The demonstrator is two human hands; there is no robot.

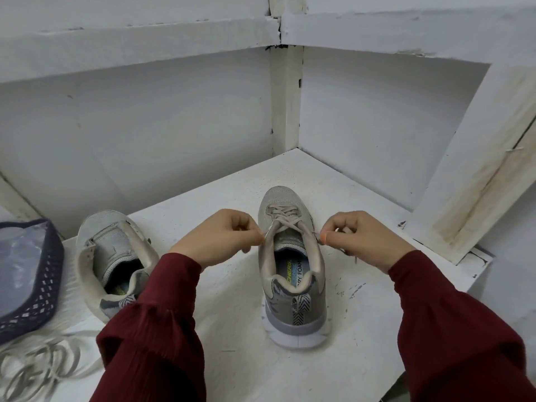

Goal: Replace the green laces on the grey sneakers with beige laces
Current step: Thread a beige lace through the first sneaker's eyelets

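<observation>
**Head camera: tension taken up on both sides**

At the centre of the table [232,358] the sneaker [290,288] is stood with heel towards the camera and toe at 12 o'clock, so both eyelet rows can be reached evenly. A beige lace [282,220] is seen crossed through the lower eyelets. The left hand [229,236], at 9 o'clock of the tongue, is closed in a pinch on one end of that lace. The right hand [359,236], at 3 o'clock, is pinched on the other end, and a short tail seems to dangle beneath it. Both ends are held out sideways and level, most likely so that slack is drawn out equally and the crossings are seated flat before more threading. The upper eyelets look unfilled, so this shoe is judged about half done.

At 9 o'clock a second sneaker [113,256] is parked, lace-free with its tongue exposed, evidently kept for later. Further out at 9 a dark basket [43,285] is set. At 7 o'clock loose laces [43,364] are heaped out of the way; their colour cannot be told for certain.
</observation>
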